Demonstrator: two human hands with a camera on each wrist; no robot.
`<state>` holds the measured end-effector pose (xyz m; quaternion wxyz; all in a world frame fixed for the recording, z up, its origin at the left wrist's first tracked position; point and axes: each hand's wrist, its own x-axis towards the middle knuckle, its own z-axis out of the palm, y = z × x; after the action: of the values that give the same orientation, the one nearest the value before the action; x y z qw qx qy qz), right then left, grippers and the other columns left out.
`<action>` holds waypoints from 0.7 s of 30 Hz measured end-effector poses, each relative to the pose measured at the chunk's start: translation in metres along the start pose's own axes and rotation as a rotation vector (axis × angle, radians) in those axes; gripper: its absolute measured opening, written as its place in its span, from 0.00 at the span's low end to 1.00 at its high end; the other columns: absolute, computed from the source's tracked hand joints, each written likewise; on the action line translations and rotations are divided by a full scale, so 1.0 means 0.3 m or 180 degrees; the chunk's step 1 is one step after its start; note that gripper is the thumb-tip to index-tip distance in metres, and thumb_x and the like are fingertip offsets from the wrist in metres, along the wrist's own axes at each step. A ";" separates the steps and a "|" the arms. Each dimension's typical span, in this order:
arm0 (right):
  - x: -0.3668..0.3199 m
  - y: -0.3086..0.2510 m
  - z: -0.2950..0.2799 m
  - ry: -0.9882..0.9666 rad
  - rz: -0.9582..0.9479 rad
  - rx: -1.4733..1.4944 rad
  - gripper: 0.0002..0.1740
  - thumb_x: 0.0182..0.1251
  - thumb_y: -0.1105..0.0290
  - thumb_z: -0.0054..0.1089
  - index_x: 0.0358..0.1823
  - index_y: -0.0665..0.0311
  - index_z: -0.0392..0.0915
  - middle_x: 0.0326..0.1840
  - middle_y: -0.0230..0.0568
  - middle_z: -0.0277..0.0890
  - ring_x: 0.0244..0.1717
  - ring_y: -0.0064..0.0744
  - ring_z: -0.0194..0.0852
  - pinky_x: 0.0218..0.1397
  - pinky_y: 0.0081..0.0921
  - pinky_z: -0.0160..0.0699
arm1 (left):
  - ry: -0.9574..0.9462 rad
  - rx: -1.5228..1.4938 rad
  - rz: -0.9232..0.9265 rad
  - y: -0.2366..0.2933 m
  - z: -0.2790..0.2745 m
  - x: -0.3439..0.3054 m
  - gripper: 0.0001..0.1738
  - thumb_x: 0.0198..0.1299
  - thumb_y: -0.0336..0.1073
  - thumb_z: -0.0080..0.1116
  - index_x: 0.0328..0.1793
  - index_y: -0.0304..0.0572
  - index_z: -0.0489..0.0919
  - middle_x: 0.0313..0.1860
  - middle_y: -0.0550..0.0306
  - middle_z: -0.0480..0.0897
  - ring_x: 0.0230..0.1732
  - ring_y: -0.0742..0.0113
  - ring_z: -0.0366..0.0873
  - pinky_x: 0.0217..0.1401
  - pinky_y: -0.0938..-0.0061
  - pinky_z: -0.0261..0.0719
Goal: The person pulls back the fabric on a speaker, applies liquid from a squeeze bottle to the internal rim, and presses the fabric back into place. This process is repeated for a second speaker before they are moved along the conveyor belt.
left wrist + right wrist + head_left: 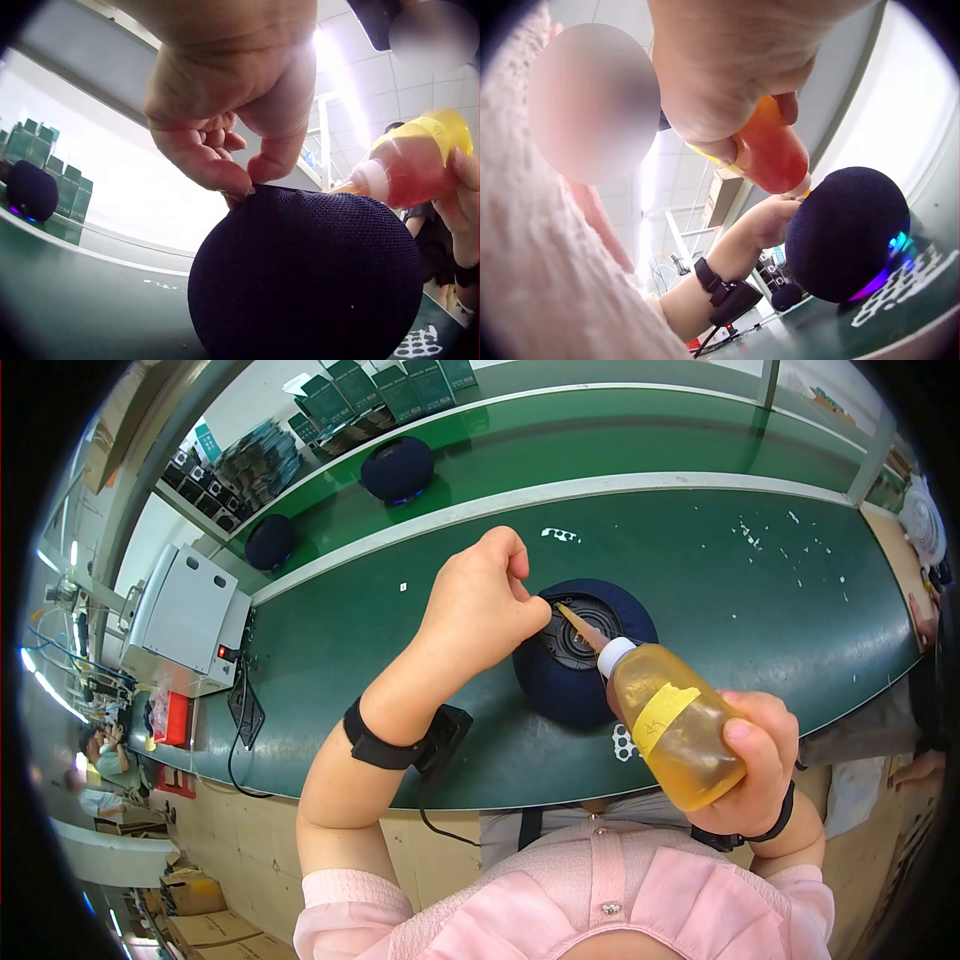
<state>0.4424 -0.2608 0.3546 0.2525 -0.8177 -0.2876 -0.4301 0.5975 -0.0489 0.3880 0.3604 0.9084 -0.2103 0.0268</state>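
Speaker [560,695], round and covered in navy fabric, sits before us on the green worktop [740,575], its black ringed base [577,650] facing up; a blue-green and purple glow [900,241] shows low on its side. Our right hand [762,765] is wrapped around the lower end of an amber squeeze bottle [705,755] banded with yellow tape [665,718]. We hold it tilted, its tapered nozzle [585,627] at the rim of the base; we cannot tell whether the tip touches. Our left hand [482,600] has thumb and forefinger brought together, pinching the edge of the fabric [262,189] beside the nozzle.

Near the speaker on our side lies a white perforated piece [625,742], with a white strip [560,535] farther off. Two more navy speakers [398,468] stand on the green ledge [590,445] beyond, near dark green boxes [350,392]. A grey machine [187,617] stands at the worktop's left end.
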 end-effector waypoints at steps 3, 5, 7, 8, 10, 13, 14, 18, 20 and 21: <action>0.000 -0.011 -0.009 0.0095 0.0264 -0.0098 0.36 0.41 0.70 0.75 0.53 0.64 0.64 0.47 0.51 0.66 0.40 0.38 0.71 0.38 0.28 0.75 | 0.0027 -0.0025 -0.0006 -0.005 0.004 -0.001 0.14 0.37 0.26 0.57 0.29 0.38 0.64 0.16 0.59 0.70 0.21 0.76 0.66 0.26 0.80 0.69; 0.001 -0.017 -0.033 -0.0239 0.0411 -0.0185 0.44 0.41 0.75 0.74 0.58 0.66 0.54 0.52 0.54 0.61 0.46 0.40 0.68 0.46 0.28 0.72 | -0.0031 0.0041 -0.0078 0.009 -0.006 0.000 0.13 0.37 0.27 0.58 0.30 0.37 0.66 0.18 0.55 0.73 0.23 0.67 0.71 0.29 0.75 0.71; -0.017 -0.019 -0.037 -0.0223 0.0499 -0.0148 0.44 0.41 0.75 0.73 0.59 0.66 0.54 0.52 0.55 0.61 0.48 0.41 0.67 0.49 0.28 0.71 | -0.0091 0.0106 -0.0150 0.012 -0.009 0.001 0.13 0.37 0.28 0.58 0.31 0.36 0.68 0.20 0.51 0.77 0.25 0.58 0.77 0.31 0.70 0.74; -0.022 -0.020 -0.038 -0.0202 0.0583 -0.0100 0.44 0.41 0.75 0.72 0.60 0.65 0.53 0.52 0.55 0.60 0.49 0.41 0.66 0.50 0.29 0.70 | -0.0086 0.0106 -0.0128 0.011 -0.009 0.002 0.13 0.37 0.28 0.58 0.31 0.36 0.68 0.20 0.51 0.77 0.25 0.58 0.77 0.31 0.70 0.74; -0.029 -0.021 -0.042 -0.0180 0.0669 -0.0052 0.45 0.41 0.74 0.72 0.60 0.65 0.53 0.53 0.55 0.60 0.49 0.42 0.66 0.50 0.29 0.70 | -0.0084 0.0106 -0.0105 0.012 -0.008 0.002 0.13 0.37 0.28 0.58 0.31 0.36 0.68 0.20 0.51 0.77 0.25 0.59 0.77 0.31 0.70 0.74; -0.034 -0.022 -0.047 -0.0195 0.0736 -0.0065 0.44 0.43 0.71 0.71 0.61 0.64 0.53 0.53 0.56 0.60 0.50 0.42 0.65 0.53 0.32 0.68 | -0.0072 0.0102 -0.0116 0.015 -0.008 0.000 0.13 0.37 0.28 0.58 0.31 0.36 0.68 0.20 0.51 0.77 0.25 0.59 0.77 0.31 0.70 0.74; -0.034 -0.021 -0.049 -0.0165 0.0757 -0.0116 0.44 0.43 0.69 0.71 0.61 0.64 0.53 0.53 0.55 0.60 0.50 0.42 0.65 0.54 0.33 0.67 | -0.0070 0.0114 -0.0115 0.015 -0.008 0.001 0.13 0.37 0.28 0.58 0.30 0.36 0.68 0.20 0.51 0.77 0.25 0.59 0.77 0.31 0.70 0.74; -0.020 -0.006 -0.043 0.0017 0.0803 -0.0063 0.44 0.36 0.72 0.75 0.57 0.66 0.58 0.49 0.53 0.63 0.45 0.42 0.69 0.45 0.30 0.71 | -0.0166 0.0229 -0.0146 0.026 -0.012 0.001 0.14 0.36 0.29 0.59 0.31 0.37 0.69 0.20 0.51 0.77 0.25 0.59 0.77 0.31 0.70 0.74; -0.029 0.006 -0.034 0.0053 0.0869 0.0040 0.44 0.36 0.71 0.75 0.57 0.66 0.58 0.49 0.53 0.63 0.45 0.42 0.68 0.47 0.30 0.70 | -0.0163 0.0239 -0.0120 0.025 -0.007 0.000 0.14 0.36 0.29 0.59 0.31 0.37 0.69 0.20 0.52 0.77 0.25 0.58 0.77 0.31 0.70 0.74; -0.033 0.010 -0.031 0.0091 0.0937 0.0142 0.44 0.36 0.70 0.74 0.58 0.67 0.58 0.49 0.53 0.63 0.46 0.43 0.68 0.49 0.31 0.69 | -0.0162 0.0251 -0.0092 0.025 -0.004 0.000 0.14 0.36 0.30 0.60 0.31 0.38 0.69 0.20 0.52 0.77 0.25 0.58 0.77 0.31 0.69 0.75</action>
<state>0.4349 -0.2715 0.3504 0.3350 -0.8390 -0.1704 -0.3934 0.5945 -0.0530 0.3936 0.3192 0.9252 -0.2051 0.0067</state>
